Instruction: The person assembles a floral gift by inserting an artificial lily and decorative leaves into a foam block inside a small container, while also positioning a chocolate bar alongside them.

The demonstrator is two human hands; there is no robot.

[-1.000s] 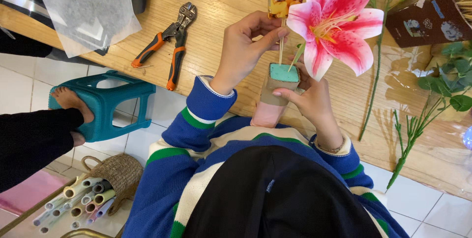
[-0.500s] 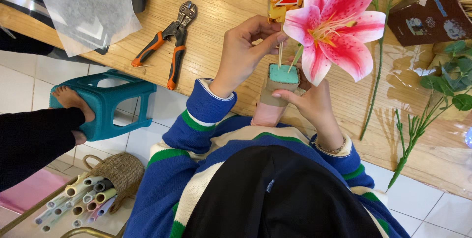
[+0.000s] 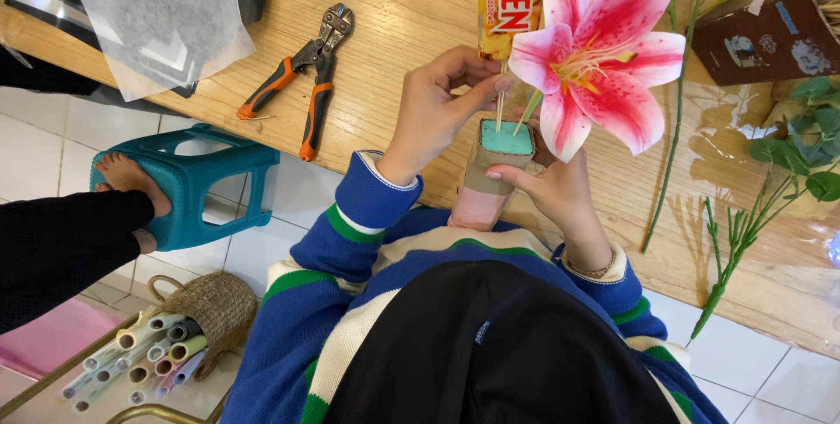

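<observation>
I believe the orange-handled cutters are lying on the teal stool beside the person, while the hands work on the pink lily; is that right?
Not quite. In the head view the orange-handled cutters lie on the wooden table, not on the teal stool. The left hand and right hand do work at the pink lily.

A wooden table (image 3: 394, 30) is seen from ten to three o'clock, white floor tiles (image 3: 262, 240) below, a teal stool (image 3: 206, 179) at nine.
</observation>
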